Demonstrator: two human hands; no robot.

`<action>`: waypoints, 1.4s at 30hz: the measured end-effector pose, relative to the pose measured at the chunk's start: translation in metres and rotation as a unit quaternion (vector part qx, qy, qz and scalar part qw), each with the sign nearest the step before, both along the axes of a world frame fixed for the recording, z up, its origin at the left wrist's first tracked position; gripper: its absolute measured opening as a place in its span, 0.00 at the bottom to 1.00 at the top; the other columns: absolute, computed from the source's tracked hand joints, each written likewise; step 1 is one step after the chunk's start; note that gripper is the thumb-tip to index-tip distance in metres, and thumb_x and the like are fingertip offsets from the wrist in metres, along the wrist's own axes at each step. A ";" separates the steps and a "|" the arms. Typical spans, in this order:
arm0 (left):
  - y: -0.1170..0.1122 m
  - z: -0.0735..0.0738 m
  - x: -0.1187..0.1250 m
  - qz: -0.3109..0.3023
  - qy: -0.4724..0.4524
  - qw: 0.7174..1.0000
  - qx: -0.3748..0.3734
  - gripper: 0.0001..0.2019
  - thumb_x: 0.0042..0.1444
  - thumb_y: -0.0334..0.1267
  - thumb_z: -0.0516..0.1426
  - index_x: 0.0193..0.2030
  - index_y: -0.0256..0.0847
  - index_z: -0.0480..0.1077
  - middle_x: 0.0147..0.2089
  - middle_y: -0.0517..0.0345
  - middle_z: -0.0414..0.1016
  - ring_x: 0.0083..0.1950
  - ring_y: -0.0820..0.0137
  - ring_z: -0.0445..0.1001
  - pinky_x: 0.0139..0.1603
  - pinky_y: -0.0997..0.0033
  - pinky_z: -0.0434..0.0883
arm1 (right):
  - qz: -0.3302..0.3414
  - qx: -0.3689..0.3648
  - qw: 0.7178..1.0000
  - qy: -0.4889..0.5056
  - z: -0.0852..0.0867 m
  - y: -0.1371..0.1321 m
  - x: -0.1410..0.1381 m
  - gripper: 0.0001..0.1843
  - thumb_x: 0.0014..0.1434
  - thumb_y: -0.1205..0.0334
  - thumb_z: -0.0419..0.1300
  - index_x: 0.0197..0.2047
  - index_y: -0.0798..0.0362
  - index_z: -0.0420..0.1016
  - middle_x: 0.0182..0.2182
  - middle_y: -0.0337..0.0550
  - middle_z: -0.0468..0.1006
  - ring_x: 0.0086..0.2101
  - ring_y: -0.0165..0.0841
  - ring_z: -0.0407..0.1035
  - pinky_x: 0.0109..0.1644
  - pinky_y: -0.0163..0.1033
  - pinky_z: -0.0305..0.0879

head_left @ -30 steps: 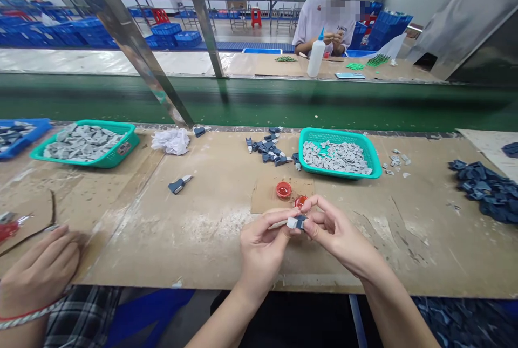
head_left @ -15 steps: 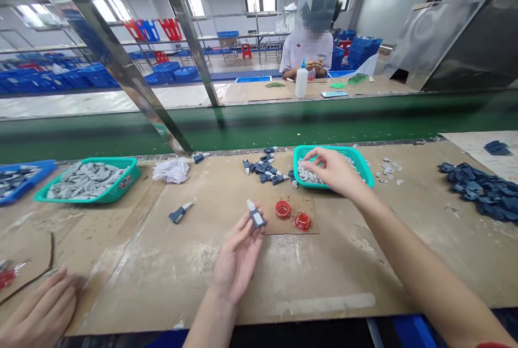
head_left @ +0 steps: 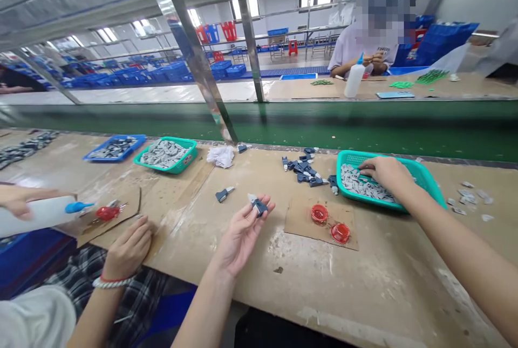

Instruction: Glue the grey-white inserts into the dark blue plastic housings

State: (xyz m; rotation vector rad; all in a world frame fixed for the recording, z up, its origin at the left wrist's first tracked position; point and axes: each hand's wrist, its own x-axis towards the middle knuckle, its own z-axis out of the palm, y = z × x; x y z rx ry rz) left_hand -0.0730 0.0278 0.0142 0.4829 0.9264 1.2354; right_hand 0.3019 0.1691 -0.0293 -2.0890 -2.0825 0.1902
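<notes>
My left hand grips a small dark-blue and light-grey plastic piece between thumb and fingers, its pale tip pointing up and left. My right hand is down in a green basket, its bent fingertips touching the small grey plastic parts. Whether a part is between those fingertips is too small to tell. Two red cups with wet-looking contents sit on a cardboard square between my hands. Beyond them lies a pile of similar dark-blue pieces. One loose piece rests left of my left hand.
At left, a co-worker's hand rests on the table and another holds a white bottle beside a red cup. A second green basket, blue tray and crumpled white cloth stand farther back. Another person sits opposite.
The view has swung left, bringing the neighbouring co-worker's bottle into sight. My right hand has lowered from above the basket into the grey parts. My left hand still holds its piece, now turned.
</notes>
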 end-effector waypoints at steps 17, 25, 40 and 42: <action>0.015 0.029 -0.154 -0.055 0.678 0.604 0.415 0.10 0.53 0.35 0.58 0.41 0.52 0.74 0.48 0.56 0.75 0.66 0.56 0.59 0.70 0.45 0.44 | 0.089 0.074 0.993 -0.037 0.001 0.007 -0.004 0.09 0.61 0.61 0.57 0.32 0.51 0.77 0.34 0.53 0.77 0.45 0.46 0.64 0.29 0.38 0.58; 0.197 -0.014 0.023 -0.234 0.605 0.620 0.441 0.15 0.52 0.27 0.59 0.46 0.44 0.74 0.55 0.53 0.73 0.58 0.60 0.67 0.62 0.54 0.61 | 0.020 0.161 0.977 0.135 0.041 -0.061 -0.027 0.18 0.69 0.58 0.40 0.47 0.53 0.69 0.36 0.48 0.77 0.34 0.38 0.71 0.33 0.40 0.62; 0.102 0.007 0.012 -0.129 0.267 0.938 0.178 0.14 0.61 0.45 0.55 0.46 0.38 0.71 0.45 0.49 0.76 0.47 0.67 0.77 0.53 0.67 0.72 | -0.256 0.046 0.754 0.603 -0.007 -0.189 -0.092 0.19 0.50 0.46 0.67 0.36 0.53 0.81 0.29 0.48 0.81 0.31 0.39 0.74 0.32 0.40 0.73; 0.083 0.012 0.017 -0.121 0.160 0.974 0.106 0.11 0.58 0.40 0.59 0.44 0.38 0.73 0.46 0.51 0.76 0.48 0.68 0.77 0.53 0.73 0.72 | -0.242 0.036 0.746 0.620 -0.002 -0.185 -0.097 0.19 0.49 0.47 0.67 0.36 0.54 0.81 0.30 0.48 0.82 0.31 0.38 0.74 0.35 0.41 0.73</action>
